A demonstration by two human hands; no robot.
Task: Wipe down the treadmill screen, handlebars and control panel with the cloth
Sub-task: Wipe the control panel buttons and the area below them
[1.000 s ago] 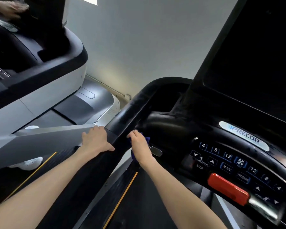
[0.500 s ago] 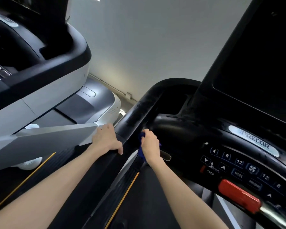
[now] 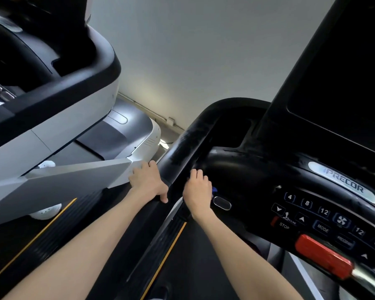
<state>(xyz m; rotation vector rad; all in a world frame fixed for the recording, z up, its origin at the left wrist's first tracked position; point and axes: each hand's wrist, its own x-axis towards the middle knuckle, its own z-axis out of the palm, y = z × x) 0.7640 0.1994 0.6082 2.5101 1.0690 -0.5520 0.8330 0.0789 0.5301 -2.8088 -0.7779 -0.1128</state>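
Observation:
My left hand (image 3: 148,182) grips the black left handlebar (image 3: 182,144) of the treadmill, thumb hooked over its inner edge. Just to the right, my right hand (image 3: 197,189) presses a blue cloth (image 3: 214,189) against the inner side of the handlebar where it meets the console; only a small corner of the cloth shows beside my palm. The control panel (image 3: 325,215) with numbered keys and a red stop bar (image 3: 323,254) lies to the right. The dark screen (image 3: 342,83) rises at the upper right.
A second treadmill (image 3: 52,118), grey and black, stands close on the left, its silver side rail (image 3: 78,178) almost touching my left hand. A grey wall (image 3: 193,50) is ahead. The belt (image 3: 195,267) with yellow edge lines runs below.
My right hand with the cloth has slid forward along the inner side of the handlebar. My left hand has shifted slightly forward on the bar, and the view has moved left.

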